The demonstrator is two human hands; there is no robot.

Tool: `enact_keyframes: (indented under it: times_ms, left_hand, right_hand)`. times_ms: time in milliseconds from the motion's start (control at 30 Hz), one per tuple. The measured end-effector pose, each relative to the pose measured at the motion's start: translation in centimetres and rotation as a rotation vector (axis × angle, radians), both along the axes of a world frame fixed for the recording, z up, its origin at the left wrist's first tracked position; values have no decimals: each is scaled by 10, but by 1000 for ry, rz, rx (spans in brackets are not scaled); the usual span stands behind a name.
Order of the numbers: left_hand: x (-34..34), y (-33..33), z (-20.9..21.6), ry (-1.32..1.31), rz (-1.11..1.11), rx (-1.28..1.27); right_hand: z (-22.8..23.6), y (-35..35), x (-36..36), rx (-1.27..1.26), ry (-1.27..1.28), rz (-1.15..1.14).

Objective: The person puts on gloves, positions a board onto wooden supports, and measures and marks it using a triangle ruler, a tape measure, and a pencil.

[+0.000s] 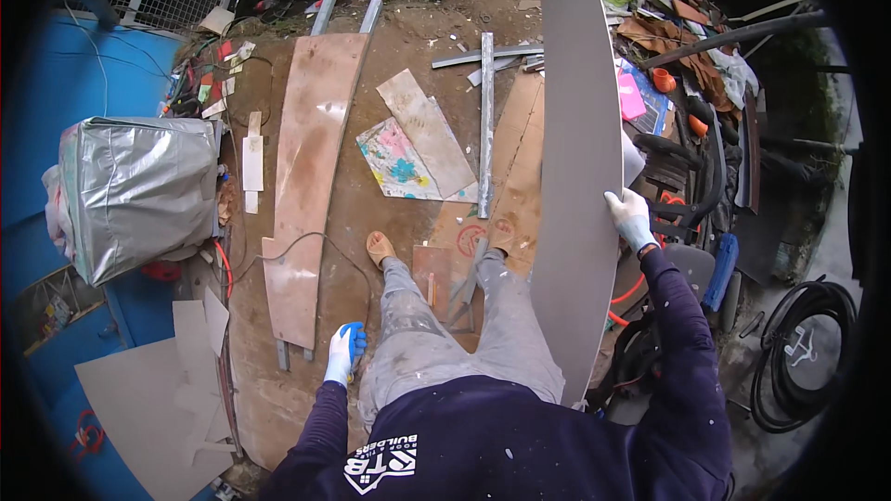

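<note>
My right hand (631,215), in a pale glove, grips the near edge of a long grey sheet (580,176), which rises just left of it. My left hand (346,350), in a white-and-blue glove, hangs beside my thigh with fingers curled. Left of and beyond that hand, brown boards (316,148) lie over metal bars (329,2). Ahead, between my hands, a plank (427,130) overlaps a paint-splashed panel (399,164). Black hose (763,366) lies coiled right of my right hand.
</note>
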State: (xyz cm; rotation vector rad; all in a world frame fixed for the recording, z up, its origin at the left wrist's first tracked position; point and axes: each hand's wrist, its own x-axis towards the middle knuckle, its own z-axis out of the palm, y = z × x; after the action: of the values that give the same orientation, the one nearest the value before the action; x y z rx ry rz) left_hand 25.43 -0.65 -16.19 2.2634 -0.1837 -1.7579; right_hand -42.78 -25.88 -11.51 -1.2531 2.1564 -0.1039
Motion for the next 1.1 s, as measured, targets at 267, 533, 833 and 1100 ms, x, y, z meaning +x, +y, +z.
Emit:
enact_keyframes:
  times_ms: [267,533,833,1100]
  left_hand:
    - [79,-9,6,60,52,-141]
    - [184,9,-6,86,170,-244]
    - [273,36,1,64,341,-314]
    - [253,-3,44,180,485,-548]
  right_hand:
    - [78,-15,144,64,45,166]
    - [120,-39,287,23,-9,401]
    - [110,-68,388,48,-70,681]
    - [148,-85,475,99,-113,1013]
